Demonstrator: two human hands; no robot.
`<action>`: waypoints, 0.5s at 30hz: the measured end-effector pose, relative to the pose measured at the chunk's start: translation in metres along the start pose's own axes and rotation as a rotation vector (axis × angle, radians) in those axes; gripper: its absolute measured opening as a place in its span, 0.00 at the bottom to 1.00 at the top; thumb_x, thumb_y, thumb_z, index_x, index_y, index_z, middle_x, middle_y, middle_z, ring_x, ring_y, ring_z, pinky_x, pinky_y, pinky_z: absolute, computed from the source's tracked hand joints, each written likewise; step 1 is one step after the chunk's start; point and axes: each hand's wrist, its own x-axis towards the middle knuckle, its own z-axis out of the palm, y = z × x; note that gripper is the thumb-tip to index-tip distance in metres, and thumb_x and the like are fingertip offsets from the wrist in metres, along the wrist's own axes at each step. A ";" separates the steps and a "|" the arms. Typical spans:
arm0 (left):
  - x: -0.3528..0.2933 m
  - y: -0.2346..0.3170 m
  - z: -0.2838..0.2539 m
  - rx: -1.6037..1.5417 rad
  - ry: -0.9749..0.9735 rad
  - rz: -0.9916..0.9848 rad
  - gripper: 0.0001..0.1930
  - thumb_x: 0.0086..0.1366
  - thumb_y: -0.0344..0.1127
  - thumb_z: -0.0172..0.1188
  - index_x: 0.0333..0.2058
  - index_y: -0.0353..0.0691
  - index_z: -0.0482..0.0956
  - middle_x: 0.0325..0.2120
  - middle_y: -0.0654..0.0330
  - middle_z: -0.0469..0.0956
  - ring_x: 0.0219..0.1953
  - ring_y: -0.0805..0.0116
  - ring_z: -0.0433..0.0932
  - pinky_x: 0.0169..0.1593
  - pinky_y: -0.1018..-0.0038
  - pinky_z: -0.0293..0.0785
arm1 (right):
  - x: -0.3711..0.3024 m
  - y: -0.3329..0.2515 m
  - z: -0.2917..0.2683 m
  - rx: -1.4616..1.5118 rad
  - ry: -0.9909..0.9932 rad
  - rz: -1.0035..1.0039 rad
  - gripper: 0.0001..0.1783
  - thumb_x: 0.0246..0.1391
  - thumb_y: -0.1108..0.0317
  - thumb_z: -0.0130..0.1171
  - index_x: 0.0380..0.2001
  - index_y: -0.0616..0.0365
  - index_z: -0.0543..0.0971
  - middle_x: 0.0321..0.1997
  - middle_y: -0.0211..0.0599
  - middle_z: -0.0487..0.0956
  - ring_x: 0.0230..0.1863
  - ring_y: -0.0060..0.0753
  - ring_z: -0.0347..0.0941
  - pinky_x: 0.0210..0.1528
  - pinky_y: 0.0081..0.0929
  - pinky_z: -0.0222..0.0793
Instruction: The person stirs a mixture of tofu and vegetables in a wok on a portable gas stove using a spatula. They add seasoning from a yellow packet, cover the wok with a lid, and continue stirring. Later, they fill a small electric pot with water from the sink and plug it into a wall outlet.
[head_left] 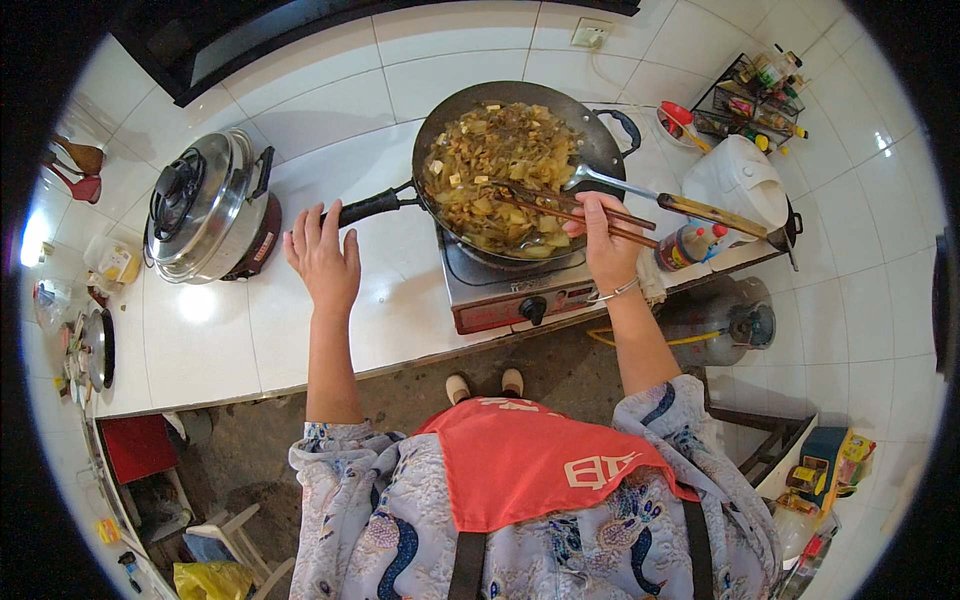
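Note:
A large dark wok (468, 103) sits on a gas stove (520, 310), filled with a stew (520, 150) of browned greens, noodle-like strands and a few pale cubes. My right hand (608, 245) grips a pair of dark chopsticks (636, 222), their tips down in the food. My left hand (325, 262) is open with fingers spread, close beside the end of the wok's long black handle (370, 207); whether a fingertip touches it I cannot tell. A spatula (715, 211) with a wooden handle rests across the wok's right rim, its metal end in the food.
An electric pot (205, 215) with a steel lid stands at left. Right of the stove are a sauce bottle (682, 248), a white appliance (735, 185), a red bowl (677, 120) and a rack of bottles (755, 100). A gas cylinder (735, 315) stands below the counter.

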 end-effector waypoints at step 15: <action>-0.001 -0.001 0.000 -0.006 0.006 0.010 0.21 0.57 0.36 0.57 0.51 0.49 0.72 0.51 0.59 0.68 0.59 0.59 0.60 0.63 0.56 0.43 | 0.012 0.006 0.002 -0.088 0.070 -0.042 0.16 0.61 0.61 0.48 0.28 0.65 0.74 0.19 0.36 0.77 0.19 0.23 0.74 0.22 0.20 0.71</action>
